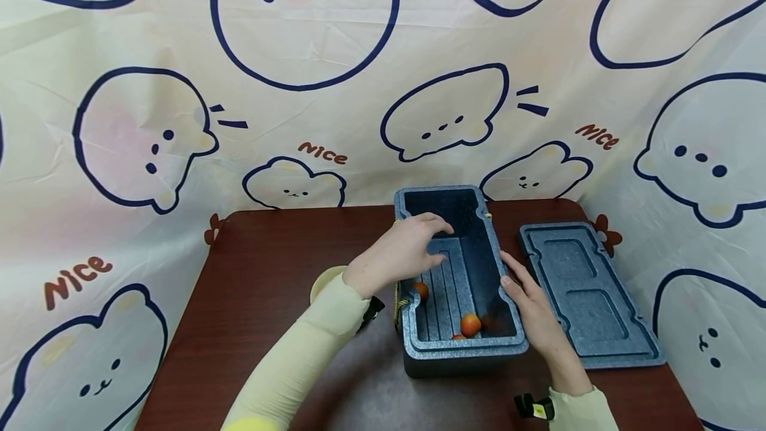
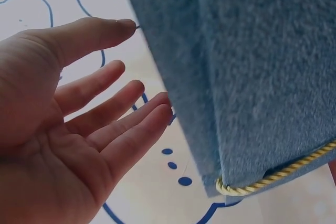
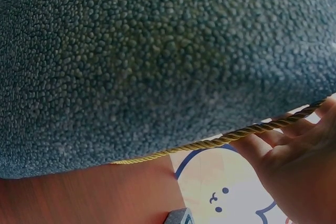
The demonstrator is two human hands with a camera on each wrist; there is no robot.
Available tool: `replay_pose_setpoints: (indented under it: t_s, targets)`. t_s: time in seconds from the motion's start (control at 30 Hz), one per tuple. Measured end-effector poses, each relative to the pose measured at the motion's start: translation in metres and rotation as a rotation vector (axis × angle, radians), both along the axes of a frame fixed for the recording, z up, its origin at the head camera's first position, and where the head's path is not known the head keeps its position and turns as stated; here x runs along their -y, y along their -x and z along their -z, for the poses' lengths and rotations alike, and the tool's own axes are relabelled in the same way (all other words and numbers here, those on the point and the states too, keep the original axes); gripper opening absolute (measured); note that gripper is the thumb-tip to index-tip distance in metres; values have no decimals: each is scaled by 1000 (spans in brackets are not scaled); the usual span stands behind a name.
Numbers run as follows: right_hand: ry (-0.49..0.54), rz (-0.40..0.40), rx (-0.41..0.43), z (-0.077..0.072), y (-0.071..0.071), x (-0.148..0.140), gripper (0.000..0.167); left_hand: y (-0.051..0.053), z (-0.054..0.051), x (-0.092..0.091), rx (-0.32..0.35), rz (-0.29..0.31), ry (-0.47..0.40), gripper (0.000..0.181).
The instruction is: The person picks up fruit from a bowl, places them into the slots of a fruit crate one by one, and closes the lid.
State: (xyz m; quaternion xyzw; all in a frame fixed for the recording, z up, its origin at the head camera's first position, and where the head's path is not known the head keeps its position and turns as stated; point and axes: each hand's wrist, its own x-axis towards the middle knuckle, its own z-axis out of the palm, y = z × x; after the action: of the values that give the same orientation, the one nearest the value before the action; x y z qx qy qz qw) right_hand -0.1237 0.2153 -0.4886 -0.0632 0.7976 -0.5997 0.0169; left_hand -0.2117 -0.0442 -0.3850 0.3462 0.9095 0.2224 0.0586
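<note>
A blue-grey foam box (image 1: 449, 348), uncovered and with yellow rope (image 2: 283, 174) at its sides, stands on the table. Small orange-red round fruits lie inside: one fruit (image 1: 470, 325) near the front, another fruit (image 1: 421, 291) by the left wall, part of a third at the front edge. Over the box's left rim reaches my left hand (image 1: 397, 251), thumb and fingers apart; the left wrist view shows nothing between them. My right hand (image 1: 529, 301) rests its fingers on the right rim. In the right wrist view its fingers (image 3: 257, 148) lie beside the rope, partly hidden.
The matching foam lid (image 1: 589, 291) lies on the table right of the box. A pale yellow round container (image 1: 323, 279) is partly hidden behind my left forearm. The brown table (image 1: 251, 311) ends at a printed cloth backdrop (image 1: 335, 118).
</note>
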Motion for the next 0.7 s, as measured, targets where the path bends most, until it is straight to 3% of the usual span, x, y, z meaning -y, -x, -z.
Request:
replay_pose_setpoints:
  t_s: [0.17, 0.43, 0.7]
  targets:
    - [17, -6, 3, 0, 0, 0, 51, 2, -4, 13, -16, -42, -54, 48]
    - [27, -9, 10, 1, 0, 0, 51, 5, -8, 38, -83, -157, -192, 49]
    - [17, -7, 2, 1, 0, -1, 51, 4, 7, 67, -129, -279, -260, 50]
